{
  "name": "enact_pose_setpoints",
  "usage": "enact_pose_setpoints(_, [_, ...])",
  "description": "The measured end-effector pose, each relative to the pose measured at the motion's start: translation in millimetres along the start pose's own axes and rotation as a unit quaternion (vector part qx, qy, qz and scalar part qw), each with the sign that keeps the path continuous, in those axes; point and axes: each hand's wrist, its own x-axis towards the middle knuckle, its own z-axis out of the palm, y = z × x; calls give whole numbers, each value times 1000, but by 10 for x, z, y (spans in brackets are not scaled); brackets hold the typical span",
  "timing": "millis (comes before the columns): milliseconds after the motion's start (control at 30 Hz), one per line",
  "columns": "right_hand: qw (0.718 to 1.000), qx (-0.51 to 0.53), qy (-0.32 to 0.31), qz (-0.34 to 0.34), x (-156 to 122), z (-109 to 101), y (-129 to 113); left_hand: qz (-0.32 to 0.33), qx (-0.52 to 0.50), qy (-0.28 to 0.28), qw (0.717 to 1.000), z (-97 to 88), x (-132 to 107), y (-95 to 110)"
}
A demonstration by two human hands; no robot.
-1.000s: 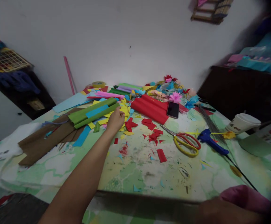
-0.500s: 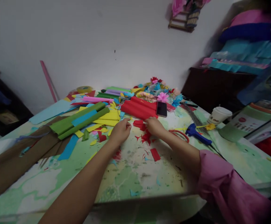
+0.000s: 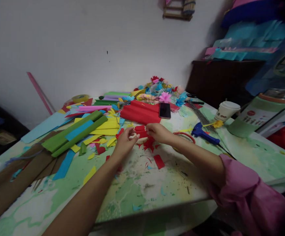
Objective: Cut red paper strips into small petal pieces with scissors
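My right hand (image 3: 158, 133) is closed in a pinch at the right end of a small piece of red paper (image 3: 140, 131), above the middle of the table. Facing it, my left hand (image 3: 125, 142) has its thumb and curled fingers apart, close to the paper's left end. Whether the left fingertips touch the paper I cannot tell. Just below lie cut red scraps (image 3: 149, 144) and a small red rectangle (image 3: 159, 162). A folded sheet of red crepe paper (image 3: 140, 111) lies behind both hands, with a phone (image 3: 164, 110) at its right.
Green paper rolls (image 3: 75, 132), yellow strips (image 3: 105, 126) and brown paper (image 3: 22, 177) cover the left. Paper flowers (image 3: 165, 97) heap at the back. A blue glue gun (image 3: 203, 133), wires (image 3: 201, 118), a paper cup (image 3: 227, 110) and a green flask (image 3: 257, 114) stand or lie rightward.
My right hand has lifted a little and moved left, with red paper in its pinch. My left hand has parted its thumb from its fingers. The view has shifted slightly.
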Motion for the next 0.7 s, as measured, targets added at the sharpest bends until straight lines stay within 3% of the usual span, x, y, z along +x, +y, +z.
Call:
enact_pose_setpoints(67, [999, 39, -10, -13, -122, -29, -44, -26, -78, -18, 996, 44, -31, 34])
enact_pose_setpoints(233, [993, 116, -1, -23, -292, 66, -67, -132, -227, -146, 954, 176, -177, 171])
enact_pose_setpoints(400, [981, 187, 59, -8, -381, 225, -83, -210, -313, -116, 919, 235, -281, 244])
enact_pose_setpoints(600, [960, 268, 76, -22, -469, 266, -71, -217, -371, -137, 892, 292, -364, 283])
enact_pose_setpoints(700, [958, 245, 144, -22, -487, 273, -1, -234, -373, -132, 888, 308, -394, 337])
